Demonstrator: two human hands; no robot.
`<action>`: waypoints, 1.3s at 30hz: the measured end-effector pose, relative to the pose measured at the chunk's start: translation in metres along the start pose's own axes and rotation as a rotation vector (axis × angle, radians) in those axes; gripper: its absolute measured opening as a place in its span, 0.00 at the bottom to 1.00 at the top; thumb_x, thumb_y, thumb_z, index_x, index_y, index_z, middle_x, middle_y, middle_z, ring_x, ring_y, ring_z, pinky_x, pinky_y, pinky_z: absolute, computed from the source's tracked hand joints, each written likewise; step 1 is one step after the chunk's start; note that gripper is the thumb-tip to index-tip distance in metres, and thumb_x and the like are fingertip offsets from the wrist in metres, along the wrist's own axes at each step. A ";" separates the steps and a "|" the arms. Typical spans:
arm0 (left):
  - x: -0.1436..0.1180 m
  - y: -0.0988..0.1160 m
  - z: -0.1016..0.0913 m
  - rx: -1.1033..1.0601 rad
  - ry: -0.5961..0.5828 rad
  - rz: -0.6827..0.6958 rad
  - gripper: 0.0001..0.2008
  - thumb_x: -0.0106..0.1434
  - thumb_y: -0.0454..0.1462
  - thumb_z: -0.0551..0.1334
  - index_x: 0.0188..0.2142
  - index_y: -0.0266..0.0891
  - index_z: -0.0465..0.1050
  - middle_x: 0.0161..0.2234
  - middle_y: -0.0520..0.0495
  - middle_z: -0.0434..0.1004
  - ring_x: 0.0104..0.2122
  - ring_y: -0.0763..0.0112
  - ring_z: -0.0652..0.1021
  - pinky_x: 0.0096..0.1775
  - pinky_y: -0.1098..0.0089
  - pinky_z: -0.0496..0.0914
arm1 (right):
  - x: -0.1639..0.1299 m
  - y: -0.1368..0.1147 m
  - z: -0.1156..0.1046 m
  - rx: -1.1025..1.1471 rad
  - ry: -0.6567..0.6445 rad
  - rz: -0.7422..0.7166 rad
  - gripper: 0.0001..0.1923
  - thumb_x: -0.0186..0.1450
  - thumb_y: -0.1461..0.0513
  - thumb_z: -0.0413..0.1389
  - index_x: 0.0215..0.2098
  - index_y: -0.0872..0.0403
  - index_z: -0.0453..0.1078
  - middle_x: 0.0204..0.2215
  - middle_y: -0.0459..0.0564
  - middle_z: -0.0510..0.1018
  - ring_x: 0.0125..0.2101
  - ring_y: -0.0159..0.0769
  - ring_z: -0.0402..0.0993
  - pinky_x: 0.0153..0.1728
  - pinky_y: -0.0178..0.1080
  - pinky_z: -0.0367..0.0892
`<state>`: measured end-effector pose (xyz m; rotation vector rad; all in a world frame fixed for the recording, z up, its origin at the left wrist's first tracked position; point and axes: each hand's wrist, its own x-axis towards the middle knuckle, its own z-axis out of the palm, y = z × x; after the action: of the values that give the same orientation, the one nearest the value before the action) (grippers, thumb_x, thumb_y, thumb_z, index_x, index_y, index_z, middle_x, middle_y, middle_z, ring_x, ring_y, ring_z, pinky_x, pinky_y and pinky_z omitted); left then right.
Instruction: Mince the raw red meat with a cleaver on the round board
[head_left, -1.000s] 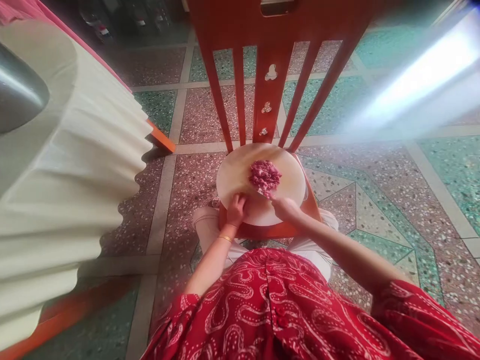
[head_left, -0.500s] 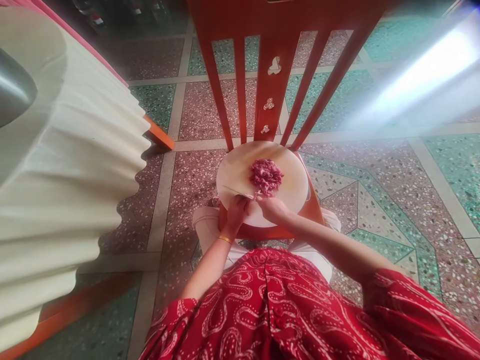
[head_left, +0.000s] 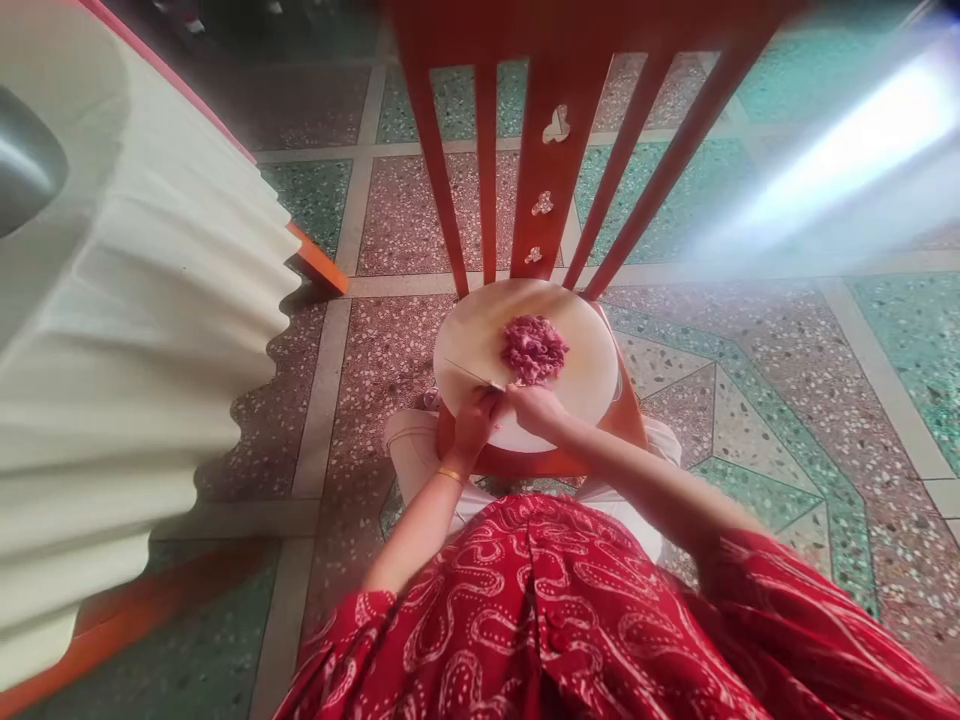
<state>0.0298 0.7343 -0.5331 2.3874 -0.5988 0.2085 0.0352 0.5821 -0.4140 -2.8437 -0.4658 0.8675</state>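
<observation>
A round pale cutting board (head_left: 586, 372) lies on the seat of an orange chair (head_left: 541, 160) in front of me. A pile of minced red meat (head_left: 534, 348) sits near the board's middle. My right hand (head_left: 538, 410) is closed on the handle of a thin knife (head_left: 472, 374), whose blade points left over the board's near-left part. My left hand (head_left: 474, 420), with a gold bangle on its wrist, has its fingertips at the blade beside the right hand; its grip is too small to make out. Both hands are just short of the meat.
A table with a pleated white cloth (head_left: 150, 300) fills the left side, with a metal bowl (head_left: 22, 160) on it. Terrazzo floor tiles (head_left: 750, 400) surround the chair. My red patterned dress (head_left: 540, 620) fills the bottom.
The knife left the meat pile and swung so its blade points left. My right hand moved left toward my left hand, which now meets the blade.
</observation>
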 end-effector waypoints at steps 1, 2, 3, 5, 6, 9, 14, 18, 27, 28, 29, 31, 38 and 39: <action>0.000 0.001 -0.001 0.008 0.000 0.002 0.12 0.61 0.32 0.59 0.44 0.41 0.71 0.41 0.44 0.74 0.46 0.62 0.72 0.48 0.60 0.68 | 0.006 -0.006 -0.003 0.005 0.016 -0.005 0.16 0.65 0.68 0.42 0.50 0.55 0.62 0.39 0.57 0.76 0.40 0.40 0.74 0.35 0.35 0.65; 0.000 0.003 -0.003 0.014 0.006 0.002 0.11 0.61 0.32 0.59 0.43 0.41 0.72 0.40 0.44 0.74 0.45 0.62 0.72 0.48 0.60 0.69 | 0.009 -0.009 -0.005 0.007 0.023 -0.007 0.16 0.65 0.67 0.42 0.49 0.56 0.62 0.39 0.57 0.76 0.40 0.40 0.74 0.35 0.35 0.65; -0.001 0.004 -0.006 0.018 0.019 -0.004 0.11 0.61 0.32 0.58 0.43 0.42 0.72 0.40 0.44 0.73 0.45 0.63 0.72 0.48 0.61 0.69 | 0.010 -0.009 -0.006 0.007 0.024 -0.003 0.15 0.65 0.67 0.43 0.49 0.56 0.63 0.39 0.57 0.76 0.39 0.39 0.74 0.35 0.35 0.65; -0.004 0.006 -0.011 0.021 0.059 -0.021 0.11 0.62 0.33 0.57 0.44 0.43 0.72 0.43 0.44 0.72 0.47 0.64 0.71 0.49 0.61 0.68 | 0.003 0.001 -0.004 0.010 0.022 0.017 0.16 0.64 0.68 0.44 0.50 0.56 0.63 0.39 0.56 0.76 0.39 0.38 0.74 0.35 0.33 0.64; -0.006 0.006 -0.012 0.021 0.075 -0.027 0.11 0.63 0.33 0.57 0.44 0.43 0.72 0.44 0.45 0.72 0.47 0.64 0.71 0.50 0.61 0.67 | -0.003 0.009 -0.002 0.009 0.022 0.047 0.17 0.64 0.68 0.44 0.50 0.55 0.63 0.39 0.56 0.77 0.39 0.38 0.74 0.34 0.33 0.64; -0.010 0.006 -0.014 0.011 0.081 -0.021 0.12 0.64 0.33 0.55 0.45 0.43 0.71 0.43 0.45 0.72 0.45 0.66 0.71 0.49 0.63 0.67 | -0.023 0.029 0.008 -0.005 0.041 0.147 0.19 0.63 0.69 0.43 0.51 0.55 0.63 0.36 0.54 0.77 0.36 0.40 0.75 0.31 0.34 0.64; -0.008 0.006 -0.008 0.029 0.099 -0.008 0.08 0.63 0.33 0.56 0.40 0.39 0.72 0.39 0.44 0.74 0.42 0.66 0.72 0.46 0.63 0.69 | -0.037 0.023 0.015 -0.018 0.054 0.101 0.21 0.62 0.69 0.44 0.53 0.54 0.61 0.34 0.53 0.77 0.34 0.40 0.75 0.30 0.35 0.64; -0.006 0.006 -0.005 0.080 0.075 -0.017 0.07 0.62 0.32 0.57 0.38 0.39 0.73 0.37 0.45 0.74 0.40 0.64 0.72 0.44 0.63 0.69 | -0.041 0.014 0.015 -0.035 0.009 0.071 0.19 0.63 0.68 0.44 0.52 0.53 0.60 0.34 0.53 0.77 0.34 0.40 0.76 0.32 0.36 0.65; -0.006 0.001 -0.002 0.109 0.056 -0.013 0.11 0.62 0.32 0.57 0.44 0.40 0.71 0.38 0.44 0.74 0.42 0.63 0.73 0.45 0.63 0.69 | -0.015 0.001 0.004 -0.035 0.012 0.008 0.19 0.65 0.68 0.41 0.53 0.53 0.59 0.36 0.55 0.77 0.35 0.40 0.75 0.32 0.36 0.66; -0.006 0.001 -0.002 0.118 0.052 -0.014 0.11 0.62 0.32 0.57 0.44 0.40 0.71 0.39 0.44 0.74 0.42 0.63 0.73 0.45 0.63 0.69 | -0.007 -0.004 0.001 -0.033 0.030 -0.016 0.19 0.65 0.67 0.41 0.53 0.54 0.60 0.36 0.55 0.77 0.36 0.41 0.75 0.32 0.36 0.66; -0.006 0.001 -0.002 0.130 0.048 -0.018 0.11 0.62 0.32 0.57 0.44 0.40 0.71 0.39 0.44 0.74 0.42 0.63 0.73 0.46 0.62 0.69 | -0.002 -0.007 -0.001 -0.032 0.040 -0.038 0.18 0.66 0.67 0.41 0.52 0.54 0.60 0.36 0.55 0.77 0.36 0.41 0.75 0.32 0.37 0.66; -0.006 0.001 -0.001 0.143 0.033 -0.035 0.11 0.62 0.32 0.57 0.43 0.41 0.72 0.39 0.44 0.75 0.42 0.64 0.73 0.46 0.62 0.69 | 0.002 -0.007 -0.003 -0.036 0.026 -0.058 0.17 0.66 0.66 0.42 0.52 0.56 0.61 0.36 0.57 0.77 0.37 0.42 0.75 0.33 0.37 0.67; -0.007 0.000 -0.001 0.036 0.023 -0.002 0.10 0.62 0.32 0.57 0.42 0.39 0.72 0.41 0.44 0.74 0.45 0.64 0.72 0.48 0.62 0.68 | -0.034 0.034 0.010 -0.053 -0.121 0.028 0.17 0.66 0.65 0.43 0.53 0.55 0.59 0.33 0.55 0.77 0.35 0.40 0.75 0.32 0.36 0.65; -0.007 0.000 -0.001 0.031 0.028 -0.011 0.10 0.62 0.32 0.57 0.42 0.39 0.72 0.40 0.44 0.74 0.44 0.64 0.72 0.47 0.62 0.69 | -0.032 0.031 0.010 -0.053 -0.111 0.030 0.18 0.66 0.66 0.43 0.54 0.55 0.59 0.34 0.56 0.77 0.35 0.40 0.76 0.31 0.36 0.65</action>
<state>0.0235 0.7379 -0.5349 2.4134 -0.5727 0.2475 0.0129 0.5425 -0.4121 -2.8682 -0.4670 1.0376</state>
